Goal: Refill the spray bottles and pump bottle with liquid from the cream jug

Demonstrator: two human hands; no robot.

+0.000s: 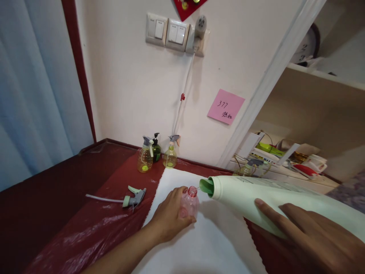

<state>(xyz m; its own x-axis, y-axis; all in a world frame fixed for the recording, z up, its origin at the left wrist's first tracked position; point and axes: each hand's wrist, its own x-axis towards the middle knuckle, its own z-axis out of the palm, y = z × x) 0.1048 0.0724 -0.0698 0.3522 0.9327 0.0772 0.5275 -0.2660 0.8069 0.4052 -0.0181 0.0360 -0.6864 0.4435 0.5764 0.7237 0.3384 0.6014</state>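
In our left hand (168, 217), thumb and fingers wrapped round its sides, sits a small pink bottle (189, 207) — see-through, ridged at its open neck. Our right hand (308, 236) grips a big pale green bottle (251, 199), tipped nearly flat, its spout (207, 186) just beside that neck; we cannot tell how full either is. Beyond our left fingers stand two yellowish spray bottles (170, 156) and a dark green pump bottle (156, 150) — a loose spray head (135, 198) lies left of them.

From my distant place, I see a slim, bare left forearm (125, 247), one bare left hand (169, 214), and one bare right hand (313, 233) with long, narrow fingers (273, 216).
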